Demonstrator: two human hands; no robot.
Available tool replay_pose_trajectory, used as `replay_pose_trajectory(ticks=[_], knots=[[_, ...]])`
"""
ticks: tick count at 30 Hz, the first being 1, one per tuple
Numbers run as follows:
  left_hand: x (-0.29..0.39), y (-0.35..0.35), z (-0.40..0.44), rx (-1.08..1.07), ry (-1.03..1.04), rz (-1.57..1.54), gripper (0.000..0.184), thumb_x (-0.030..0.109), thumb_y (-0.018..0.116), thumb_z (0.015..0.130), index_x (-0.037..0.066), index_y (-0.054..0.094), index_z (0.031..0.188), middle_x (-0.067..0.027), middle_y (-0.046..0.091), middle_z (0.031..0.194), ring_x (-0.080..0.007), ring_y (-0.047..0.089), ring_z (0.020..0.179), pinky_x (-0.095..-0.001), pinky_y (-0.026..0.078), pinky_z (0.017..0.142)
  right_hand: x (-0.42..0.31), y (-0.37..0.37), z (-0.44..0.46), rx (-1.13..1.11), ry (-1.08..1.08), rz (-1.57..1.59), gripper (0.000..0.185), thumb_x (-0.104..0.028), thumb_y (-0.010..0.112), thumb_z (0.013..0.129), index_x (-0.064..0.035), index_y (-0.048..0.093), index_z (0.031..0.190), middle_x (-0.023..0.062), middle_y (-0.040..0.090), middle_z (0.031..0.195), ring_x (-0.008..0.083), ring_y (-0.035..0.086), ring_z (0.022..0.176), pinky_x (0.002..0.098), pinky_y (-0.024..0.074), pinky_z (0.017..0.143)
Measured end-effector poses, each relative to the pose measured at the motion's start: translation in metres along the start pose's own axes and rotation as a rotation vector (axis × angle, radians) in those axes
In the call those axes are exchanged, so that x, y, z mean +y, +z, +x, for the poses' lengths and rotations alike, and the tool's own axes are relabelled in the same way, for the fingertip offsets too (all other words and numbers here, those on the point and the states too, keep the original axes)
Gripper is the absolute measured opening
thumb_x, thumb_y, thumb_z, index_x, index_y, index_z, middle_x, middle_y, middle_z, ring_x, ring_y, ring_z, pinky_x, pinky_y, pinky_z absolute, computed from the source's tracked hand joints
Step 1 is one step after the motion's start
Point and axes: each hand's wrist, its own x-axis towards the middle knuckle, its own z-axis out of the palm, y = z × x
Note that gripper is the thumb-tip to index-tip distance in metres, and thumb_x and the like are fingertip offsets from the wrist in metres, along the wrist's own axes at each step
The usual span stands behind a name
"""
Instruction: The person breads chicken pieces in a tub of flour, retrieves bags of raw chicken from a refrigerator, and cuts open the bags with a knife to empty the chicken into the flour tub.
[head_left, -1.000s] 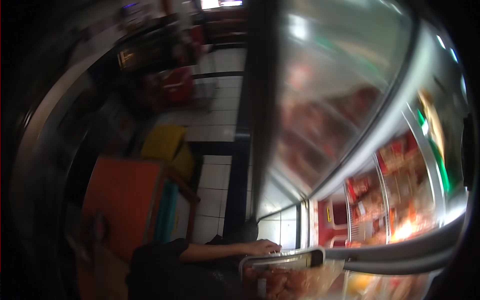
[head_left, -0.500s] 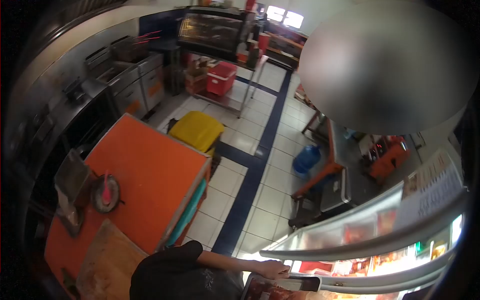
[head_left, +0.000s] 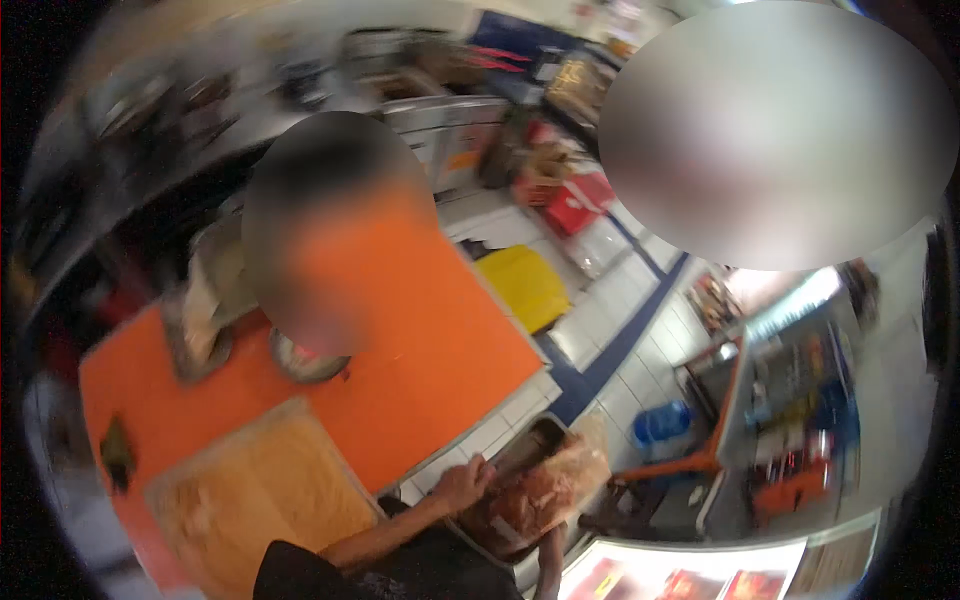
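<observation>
A metal tray (head_left: 478,530) with bagged raw meat (head_left: 540,496) in it is held low in front of my body. My left hand (head_left: 465,484) is closed on the tray's left rim. My right hand (head_left: 551,545) is at the tray's near right side, mostly hidden by the bag and blurred, so its fingers do not show. Left of the tray is an orange table (head_left: 430,350) bearing a wooden board (head_left: 265,500) and a round bowl (head_left: 308,362).
A yellow-covered bin (head_left: 524,288) stands past the table's far corner. A blue water bottle (head_left: 662,423) is on the floor at right, by an orange-framed table (head_left: 668,466). A lit freezer (head_left: 690,552) is at the bottom right. Metal kitchen units stand at the back left.
The view has swung left toward the orange table. The tray with meat has come further into view, away from the freezer. My right hand has appeared beside it.
</observation>
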Motion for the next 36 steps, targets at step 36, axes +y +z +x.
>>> replay_pose_trajectory(ticks=[36], knots=[[-0.108, -0.138, -0.467, 1.771, -1.218, 0.842, 0.043, 0.049, 0.053, 0.086, 0.009, 0.060, 0.099, -0.0120, 0.062, 0.098, -0.0340, 0.057, 0.089, -0.0459, 0.045, 0.076, 0.045, 0.269, -0.060, -1.071, -0.633, -0.887, 0.040, -0.034, 0.063, 0.086, 0.0028, 0.054, 0.072, 0.0098, 0.057, 0.060, 0.0131, 0.053, 0.055, 0.0296, 0.0435, 0.051]])
